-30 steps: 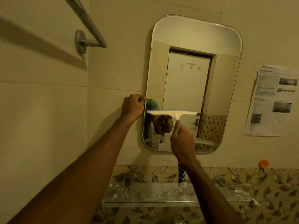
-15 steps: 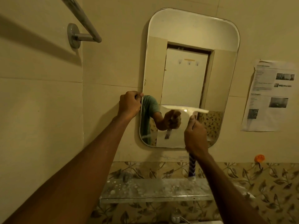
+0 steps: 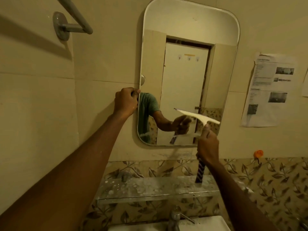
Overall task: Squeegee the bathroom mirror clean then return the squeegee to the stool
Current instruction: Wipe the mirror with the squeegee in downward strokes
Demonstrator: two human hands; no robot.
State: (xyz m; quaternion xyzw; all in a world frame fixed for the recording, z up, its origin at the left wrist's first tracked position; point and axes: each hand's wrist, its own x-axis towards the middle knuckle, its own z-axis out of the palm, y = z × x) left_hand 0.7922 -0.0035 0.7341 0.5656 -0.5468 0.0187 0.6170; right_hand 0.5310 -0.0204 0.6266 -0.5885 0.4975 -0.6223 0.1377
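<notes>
A tall mirror (image 3: pixel 186 30) with rounded corners hangs on the beige tiled wall. My left hand (image 3: pixel 126 101) grips its left edge at mid height. My right hand (image 3: pixel 207 144) is closed on the striped handle of a white squeegee (image 3: pixel 199 117). The blade lies tilted against the lower right part of the glass, its right end lower. The handle's dark striped end sticks out below my hand. The mirror reflects my arm, a green sleeve and a white door. The stool is out of view.
A speckled glass shelf (image 3: pixel 150 189) juts out below the mirror, over a tap (image 3: pixel 175 219) and a white basin (image 3: pixel 206 224). A towel rail (image 3: pixel 73 15) sits upper left. Printed papers (image 3: pixel 270 90) hang right of the mirror, with an orange hook (image 3: pixel 258 153) below.
My right hand has carried the squeegee rightward across the lower glass, and the blade now tilts down to the right. My left hand keeps its hold on the mirror's edge. The camera moved closer.
</notes>
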